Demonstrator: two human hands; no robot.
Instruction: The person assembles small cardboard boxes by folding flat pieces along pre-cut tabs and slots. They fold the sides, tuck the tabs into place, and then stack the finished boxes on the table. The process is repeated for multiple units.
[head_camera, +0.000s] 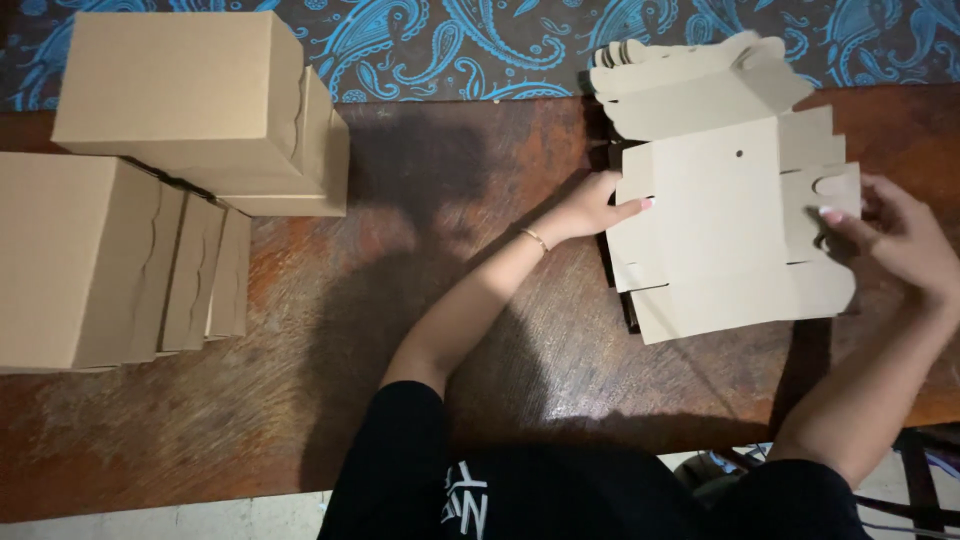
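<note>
A flat die-cut cardboard box blank (715, 215) lies on top of a stack of similar blanks (690, 80) at the right of the wooden table (420, 300). My left hand (590, 205) grips the top blank's left edge, fingers over it. On the right edge, my right hand (895, 235) pinches a side flap near a cut-out slot. Both hands are closed on the same sheet, which sits slightly askew on the pile.
Several folded cardboard boxes (190, 100) stand stacked at the left, with a larger row (100, 260) below them. A blue paisley cloth (450, 40) runs along the table's far edge. The table's near edge is close to my body.
</note>
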